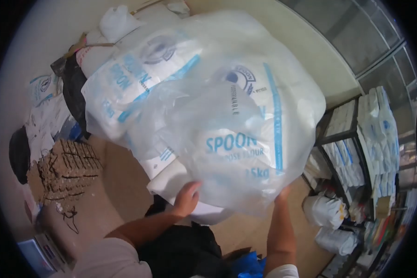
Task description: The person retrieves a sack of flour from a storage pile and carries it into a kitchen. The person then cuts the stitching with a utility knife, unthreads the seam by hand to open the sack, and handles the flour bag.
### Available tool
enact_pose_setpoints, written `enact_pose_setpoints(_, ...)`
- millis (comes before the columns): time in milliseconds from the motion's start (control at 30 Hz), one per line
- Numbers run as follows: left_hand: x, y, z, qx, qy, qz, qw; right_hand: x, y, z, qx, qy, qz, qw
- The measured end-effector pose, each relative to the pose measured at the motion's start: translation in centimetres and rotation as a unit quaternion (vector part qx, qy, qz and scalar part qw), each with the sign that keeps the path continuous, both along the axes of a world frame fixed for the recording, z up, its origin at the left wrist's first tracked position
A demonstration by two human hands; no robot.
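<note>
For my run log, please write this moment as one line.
bundle: large, clear plastic, SPOON flour print | left hand: at lower edge | right hand: at lower right edge, fingers mostly hidden

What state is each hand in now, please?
Left hand: at the lower edge of the plastic bundle; closure unclear.
Right hand: at its lower right, fingers hidden; closure cannot be told.

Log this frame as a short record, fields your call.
item: large clear plastic bundle, white sheets inside printed SPOON
left_hand: left hand at lower edge, thumb visible
right_hand: right hand at lower edge, fingers mostly hidden
right_side: dark-framed rack, stacked packs
left_side: brown pile, contents unclear
</note>
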State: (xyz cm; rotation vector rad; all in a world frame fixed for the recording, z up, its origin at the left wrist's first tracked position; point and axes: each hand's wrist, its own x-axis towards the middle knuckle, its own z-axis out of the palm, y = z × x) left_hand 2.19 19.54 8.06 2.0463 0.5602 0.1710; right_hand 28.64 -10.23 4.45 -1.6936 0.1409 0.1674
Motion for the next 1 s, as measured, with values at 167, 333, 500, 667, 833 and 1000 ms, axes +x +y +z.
enact_pose_setpoints(167,-2.9,0.4,-6.6,-0.395,0.311,0.249,0.828,-0.2,-0.4,0.0,-0.006,0.056,-0.012,0.998)
enact_pose_setpoints(333,0.3,2.5,-6.4,-0.541,0.204,0.311,0.755,0.0,0.6,0.9,-0.027,0.037,-0.038,0.998)
enact_pose_setpoints(500,1.9,3.4,-8.5,-0.538,0.124,0.284,0.784,-0.4,1.6,2.1,0.026,0.042,-0.051,0.997)
enact_pose_setpoints(667,1.2,1.9,-5.4,-0.562,0.213,0.239,0.762,-0.5,0.4,0.5,0.020,0.031,-0.020,0.999)
enact_pose_setpoints(833,1.6,2.2,-5.9,-0.395,0.136,0.042,0.908,0.1,-0.1,-0.1,-0.055,0.052,-0.010,0.997)
enact_pose_setpoints(1000,2.6,1.2,-10.4,-0.371,0.164,0.081,0.911,0.3,0.1,-0.3,-0.073,0.068,0.001,0.995)
